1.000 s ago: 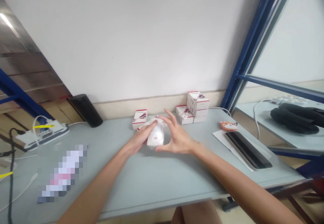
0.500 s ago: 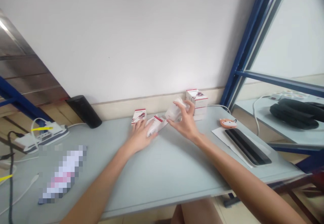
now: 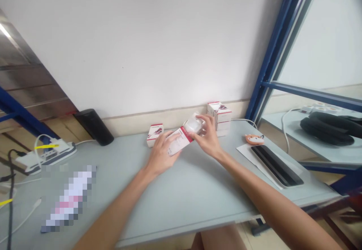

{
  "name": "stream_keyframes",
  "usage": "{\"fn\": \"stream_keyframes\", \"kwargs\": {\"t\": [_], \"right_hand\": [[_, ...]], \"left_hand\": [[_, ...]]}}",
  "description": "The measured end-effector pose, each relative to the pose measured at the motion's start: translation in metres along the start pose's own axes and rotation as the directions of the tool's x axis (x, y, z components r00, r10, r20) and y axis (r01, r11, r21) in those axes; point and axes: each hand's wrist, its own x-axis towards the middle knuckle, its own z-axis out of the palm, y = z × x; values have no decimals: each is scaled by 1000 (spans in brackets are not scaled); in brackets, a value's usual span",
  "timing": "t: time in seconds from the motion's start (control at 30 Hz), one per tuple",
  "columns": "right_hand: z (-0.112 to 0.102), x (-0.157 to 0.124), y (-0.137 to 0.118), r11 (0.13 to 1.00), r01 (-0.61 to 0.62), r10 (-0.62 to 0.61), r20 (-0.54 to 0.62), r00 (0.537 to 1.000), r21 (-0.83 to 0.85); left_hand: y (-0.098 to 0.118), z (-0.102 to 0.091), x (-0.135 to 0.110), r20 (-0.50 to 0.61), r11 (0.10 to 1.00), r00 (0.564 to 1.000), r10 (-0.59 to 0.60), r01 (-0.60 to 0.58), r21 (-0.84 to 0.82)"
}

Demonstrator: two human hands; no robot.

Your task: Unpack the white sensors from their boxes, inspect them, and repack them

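A white and red cardboard box (image 3: 179,141) is tilted in my left hand (image 3: 161,152), its upper right end meeting a clear plastic packet. My right hand (image 3: 207,135) has its thumb and fingers closed around that translucent plastic packet (image 3: 194,122); what is inside it I cannot make out. The packet sits at the box's end, and whether part of it is inside the box is hidden. Just left of my left hand lies another small white and red box (image 3: 155,134). Behind my right hand is a stack of similar boxes (image 3: 220,114) against the wall.
A black cylinder (image 3: 96,126) and a white power strip (image 3: 51,154) with cables are at the left. A pixelated item (image 3: 69,201) lies on the grey table (image 3: 169,204). Toward the right are an orange and white object (image 3: 254,139) and a black slab-like device (image 3: 277,165) on paper.
My left hand has lifted and turned the box toward my right hand. The plastic packet, held apart from the upright box before, now meets the box's end.
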Motion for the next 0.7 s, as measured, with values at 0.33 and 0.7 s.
{"fn": "stream_keyframes", "kwargs": {"t": [0.33,0.7], "right_hand": [[-3,-10,-20,947,318,-282,381,881,-35],[-19,9,17,817,218,-234,38,971,-533]], "left_hand": [[6,8,-5,16,958,980,-200,199,-209],[6,7,2,-145,867,921,-362,275,-416]]}}
